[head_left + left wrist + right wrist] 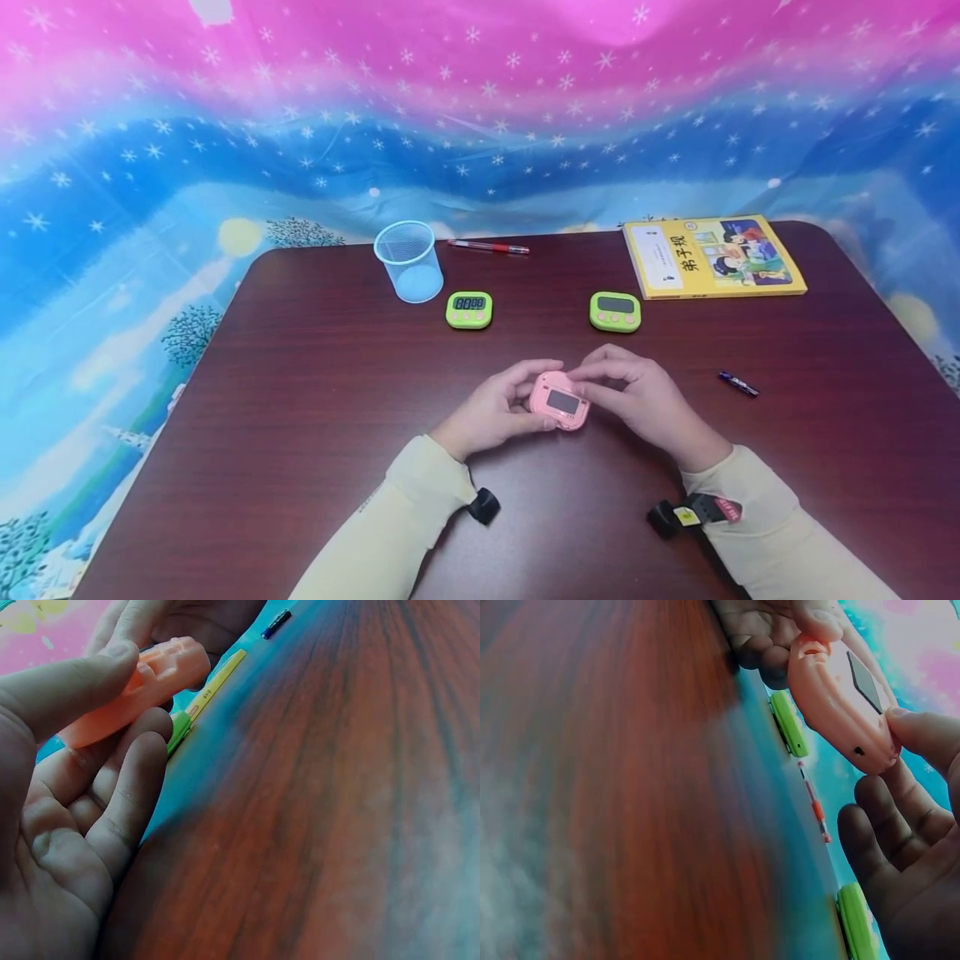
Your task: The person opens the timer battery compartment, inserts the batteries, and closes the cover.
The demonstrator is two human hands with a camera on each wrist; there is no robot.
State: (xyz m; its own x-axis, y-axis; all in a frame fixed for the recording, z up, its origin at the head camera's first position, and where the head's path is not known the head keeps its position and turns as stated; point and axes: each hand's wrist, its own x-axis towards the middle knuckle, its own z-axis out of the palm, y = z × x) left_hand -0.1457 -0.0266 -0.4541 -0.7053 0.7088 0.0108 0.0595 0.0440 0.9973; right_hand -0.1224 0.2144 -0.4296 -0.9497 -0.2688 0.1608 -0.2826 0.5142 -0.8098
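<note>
A pink, rounded timer (pixel 557 398) is held up above the table between both hands, a dark grey rectangle on the face turned toward the head camera. My left hand (pixel 501 406) grips its left side, thumb on the near edge and fingers behind. At the upper right edge, my right hand (pixel 637 396) pinches it between thumb and forefinger; its other fingers curve loosely below in the right wrist view. Slots and a raised edge show on the timer (pixel 169 667) in the left wrist view. Beyond the hands lie two green timers, one left (pixel 468 311) and one right (pixel 615 312).
A small dark blue battery (pixel 738 384) lies right of my right hand. At the back are a light blue mesh pen cup (pixel 411 262), a red pen (pixel 489 247) and a yellow book (pixel 716 258). A patterned cloth (pixel 480 125) hangs behind the dark wooden table (pixel 300 400).
</note>
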